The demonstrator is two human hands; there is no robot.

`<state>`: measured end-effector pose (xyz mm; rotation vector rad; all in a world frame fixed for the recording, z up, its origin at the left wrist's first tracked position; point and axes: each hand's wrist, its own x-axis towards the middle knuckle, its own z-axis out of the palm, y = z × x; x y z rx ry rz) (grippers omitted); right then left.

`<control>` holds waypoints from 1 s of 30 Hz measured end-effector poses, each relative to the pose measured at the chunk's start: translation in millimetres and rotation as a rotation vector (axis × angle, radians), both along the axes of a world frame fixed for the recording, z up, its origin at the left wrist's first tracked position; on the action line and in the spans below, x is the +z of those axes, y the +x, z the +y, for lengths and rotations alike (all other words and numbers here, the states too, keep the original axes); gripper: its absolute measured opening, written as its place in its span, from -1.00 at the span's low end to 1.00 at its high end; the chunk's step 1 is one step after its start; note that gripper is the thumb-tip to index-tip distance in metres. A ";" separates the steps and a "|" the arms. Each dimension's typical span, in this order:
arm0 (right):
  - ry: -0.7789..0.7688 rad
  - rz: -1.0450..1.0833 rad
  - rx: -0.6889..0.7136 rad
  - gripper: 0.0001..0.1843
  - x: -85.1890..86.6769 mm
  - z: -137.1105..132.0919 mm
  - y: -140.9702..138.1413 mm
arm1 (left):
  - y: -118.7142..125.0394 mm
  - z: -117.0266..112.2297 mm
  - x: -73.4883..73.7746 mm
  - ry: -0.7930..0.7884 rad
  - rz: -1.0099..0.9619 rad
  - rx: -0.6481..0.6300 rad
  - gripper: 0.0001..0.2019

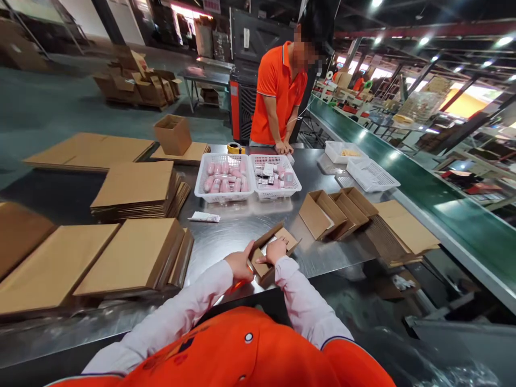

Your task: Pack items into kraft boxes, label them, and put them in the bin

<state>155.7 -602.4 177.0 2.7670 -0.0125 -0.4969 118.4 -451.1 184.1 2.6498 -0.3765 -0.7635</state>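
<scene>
A small open cardboard box (264,271) rests at the near edge of the metal table, tilted toward me. My left hand (241,265) grips its left side, thumb up along the wall and fingers underneath. Over the opening, my right hand (276,250) has its fingers curled onto the inner flap and near wall; the fingertips are partly hidden. Something pale shows inside the box, but I cannot make out what it is. Beyond the box stand a white basket of pink bottles (224,177) and a second basket (275,180) holding pink bottles and small labelled packs.
Stacked flat cardboard (131,255) covers the left side. Several open boxes (336,212) stand at right beside more flat sheets (405,228). A white packet (204,216) lies on the table (237,231). Opposite, a co-worker (278,91) leans over the table. A green conveyor (387,150) runs along the right.
</scene>
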 end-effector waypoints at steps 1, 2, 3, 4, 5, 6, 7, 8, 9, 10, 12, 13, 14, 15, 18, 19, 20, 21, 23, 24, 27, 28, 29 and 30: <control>0.000 -0.003 -0.002 0.11 0.0 0.2 -0.1 | -4.0 -2.9 -0.2 0.018 -0.014 0.001 0.22; 0.003 -0.003 -0.005 0.12 -0.1 0.4 -0.1 | -7.6 -5.3 -0.7 0.035 -0.035 0.001 0.22; 0.012 -0.003 -0.006 0.13 -0.1 0.5 0.1 | -10.7 -7.1 -1.2 0.054 -0.049 0.000 0.21; 0.023 -0.002 -0.009 0.13 0.0 0.7 0.2 | -13.1 -8.6 -1.9 0.069 -0.058 -0.001 0.22; 0.037 -0.001 -0.012 0.14 0.2 0.8 0.3 | -14.9 -9.7 -2.7 0.080 -0.068 -0.003 0.22; 0.052 0.001 -0.017 0.16 0.4 0.9 0.4 | -16.3 -10.7 -3.5 0.087 -0.077 -0.006 0.21; 0.066 -0.001 -0.020 0.16 0.7 0.9 0.4 | -17.3 -11.5 -4.3 0.090 -0.083 -0.009 0.21; 0.078 -0.001 -0.024 0.16 0.8 0.9 0.5 | -18.1 -12.3 -5.2 0.092 -0.085 -0.009 0.21; 0.092 -0.014 -0.016 0.15 0.9 0.9 0.6 | -19.0 -13.1 -6.2 0.090 -0.082 -0.009 0.21; 0.101 -0.024 -0.010 0.14 0.8 0.8 0.8 | -20.1 -14.1 -7.5 0.085 -0.082 -0.006 0.21; 0.112 -0.037 0.001 0.11 0.0 0.6 1.5 | -22.7 -16.4 -11.5 0.069 -0.075 -0.003 0.23; 0.114 -0.040 0.005 0.09 -0.7 0.4 1.9 | -24.3 -17.9 -14.4 0.060 -0.077 -0.006 0.24; 0.113 -0.029 0.008 0.05 -1.4 0.2 2.3 | -26.0 -19.5 -17.9 0.052 -0.075 -0.013 0.26; 0.108 -0.011 0.010 0.00 -2.2 0.0 2.5 | -27.7 -21.2 -21.9 0.043 -0.067 -0.023 0.28; 0.058 0.034 0.018 -0.16 -3.5 -1.0 1.3 | -31.6 -25.5 -32.8 0.024 -0.015 -0.057 0.32; 0.038 0.038 0.021 -0.17 -3.3 -1.3 0.4 | -32.1 -26.2 -35.2 0.021 -0.007 -0.063 0.32; 0.023 0.034 0.024 -0.17 -2.7 -1.6 -0.5 | -32.2 -26.3 -36.7 0.021 -0.004 -0.067 0.32; 0.015 0.027 0.027 -0.15 -1.8 -1.6 -1.5 | -31.9 -26.0 -37.4 0.024 -0.006 -0.072 0.33; 0.014 0.031 0.030 -0.14 0.9 -1.1 -3.0 | -30.5 -24.4 -37.1 0.031 -0.013 -0.083 0.34; 0.016 0.037 0.025 -0.14 2.4 -0.7 -3.4 | -29.7 -23.5 -36.6 0.035 -0.014 -0.090 0.35; 0.027 0.019 0.007 -0.10 6.7 -0.5 -3.6 | -28.0 -21.5 -35.9 0.044 -0.024 -0.099 0.34; 0.030 0.006 0.004 -0.10 8.2 -1.1 -3.3 | -27.7 -21.2 -36.1 0.046 -0.031 -0.096 0.33; 0.040 -0.007 0.005 -0.12 9.7 -2.1 -2.8 | -27.5 -20.9 -36.5 0.046 -0.034 -0.094 0.33; 0.054 -0.011 0.008 -0.14 11.4 -3.4 -2.2 | -27.4 -20.6 -37.0 0.045 -0.039 -0.092 0.32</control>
